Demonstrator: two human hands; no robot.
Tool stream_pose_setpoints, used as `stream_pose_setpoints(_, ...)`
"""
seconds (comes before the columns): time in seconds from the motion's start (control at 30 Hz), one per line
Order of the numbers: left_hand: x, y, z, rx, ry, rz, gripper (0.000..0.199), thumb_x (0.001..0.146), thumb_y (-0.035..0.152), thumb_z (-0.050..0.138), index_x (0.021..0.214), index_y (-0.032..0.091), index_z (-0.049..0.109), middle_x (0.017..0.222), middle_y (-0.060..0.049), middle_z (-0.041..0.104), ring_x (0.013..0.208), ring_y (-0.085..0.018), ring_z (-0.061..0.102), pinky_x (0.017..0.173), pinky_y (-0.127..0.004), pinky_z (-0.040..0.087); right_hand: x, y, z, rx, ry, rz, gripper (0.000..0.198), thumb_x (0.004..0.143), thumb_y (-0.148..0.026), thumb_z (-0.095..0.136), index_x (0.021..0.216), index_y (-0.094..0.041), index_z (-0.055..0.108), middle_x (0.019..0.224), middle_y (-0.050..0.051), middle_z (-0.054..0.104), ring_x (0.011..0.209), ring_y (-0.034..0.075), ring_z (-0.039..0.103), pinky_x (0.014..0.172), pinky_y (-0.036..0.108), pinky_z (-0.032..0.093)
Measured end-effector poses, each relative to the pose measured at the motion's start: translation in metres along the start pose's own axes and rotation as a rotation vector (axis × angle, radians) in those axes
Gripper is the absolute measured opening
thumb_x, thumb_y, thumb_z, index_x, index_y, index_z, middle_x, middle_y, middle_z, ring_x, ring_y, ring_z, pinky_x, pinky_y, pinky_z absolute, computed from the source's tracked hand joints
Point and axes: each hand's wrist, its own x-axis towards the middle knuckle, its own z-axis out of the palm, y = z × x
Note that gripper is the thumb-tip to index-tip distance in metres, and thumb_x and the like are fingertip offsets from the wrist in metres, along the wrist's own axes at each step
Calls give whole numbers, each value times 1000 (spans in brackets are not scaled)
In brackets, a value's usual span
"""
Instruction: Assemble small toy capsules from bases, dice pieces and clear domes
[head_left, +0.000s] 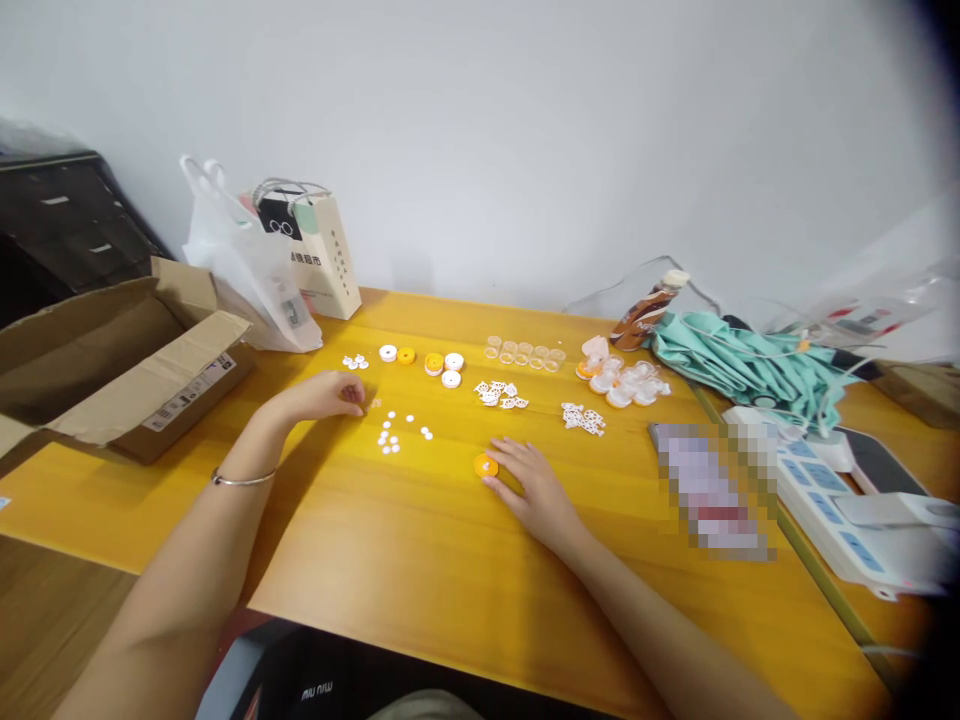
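Observation:
My right hand [534, 492] rests on the table, with its thumb and fingertips around the edge of an orange round cap [481, 466] that has a white centre. My left hand [327, 396] hovers over the left part of the table, fingers curled and tips pinched; anything between them is too small to make out. Just right of it lie several small white discs [385, 440]. Beyond that hand are small white pieces [355, 362], white round parts [453, 361] and orange ones [406, 356]. White openwork cut-outs [495, 394] lie past my right hand, with a second pile [583, 419] further right.
Clear cups [525, 355] stand in a row at the back, beside lidded orange-and-clear pieces [626, 382]. A bottle [646, 313], a green umbrella [739, 360], a blurred-out flat object [709, 495] and a power strip [832, 500] are right. An open carton [187, 400] and bags [330, 255] stand left.

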Motion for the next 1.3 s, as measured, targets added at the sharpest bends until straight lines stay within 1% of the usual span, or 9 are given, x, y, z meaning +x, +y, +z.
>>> stream_pose_setpoints(0.2,9,6,9,3,-14,20,20,66,35,59,75,18,62,75,-3,67,69,-17,61,62,-24,44,0,0,0,-17,-10,-11,34,86,-37,44,117,-27,54,128,7,53,122,23,45,103,50,32)
stream_pose_setpoints(0.5,9,7,9,119,-6,11,18,70,31,51,73,21,66,76,-1,68,67,-17,59,61,-24,40,0,0,-1,-23,-13,-12,34,86,-37,44,118,-27,53,127,6,53,121,23,45,103,49,32)
stream_pose_setpoints(0.6,7,11,10,199,39,-25,18,70,27,49,67,20,65,69,-2,67,60,-17,57,57,-25,37,0,0,0,-30,-17,-8,34,87,-37,44,118,-26,53,128,6,53,122,23,44,103,49,31)
stream_pose_setpoints(0.7,5,24,14,279,154,-63,15,69,26,52,64,19,64,65,-3,65,59,-18,56,57,-27,36,1,1,0,-38,-17,-13,34,86,-37,45,117,-27,53,128,6,52,121,23,44,103,48,31)
stream_pose_setpoints(0.8,3,56,29,175,216,128,12,72,25,53,72,18,64,75,-3,66,68,-17,58,64,-27,39,2,1,0,-47,-19,-22,33,86,-38,46,116,-27,54,129,6,51,120,23,45,101,47,33)
stream_pose_setpoints(0.9,2,96,60,-24,211,409,16,82,22,47,82,18,62,84,-3,65,76,-14,58,72,-25,41,4,-1,-1,-63,-23,-26,32,84,-39,49,113,-27,56,129,6,51,119,24,45,100,46,34)
stream_pose_setpoints(0.97,3,116,83,-30,208,520,16,84,25,47,84,19,62,84,-2,65,79,-14,58,74,-26,40,7,-2,-1,-77,-29,-27,32,83,-40,50,112,-27,57,128,7,51,119,24,45,99,46,35)
stream_pose_setpoints(1.1,9,129,115,51,274,514,17,85,27,48,83,19,63,82,-3,64,80,-16,58,72,-28,37,11,-4,0,-92,-32,-29,34,83,-41,50,112,-25,58,127,9,51,118,25,45,99,46,34)
stream_pose_setpoints(1.3,10,123,118,63,272,543,17,86,27,47,86,19,62,83,-2,64,81,-14,58,71,-27,33,12,-4,1,-80,-21,-29,33,83,-40,50,111,-25,59,127,10,52,117,25,46,98,47,34)
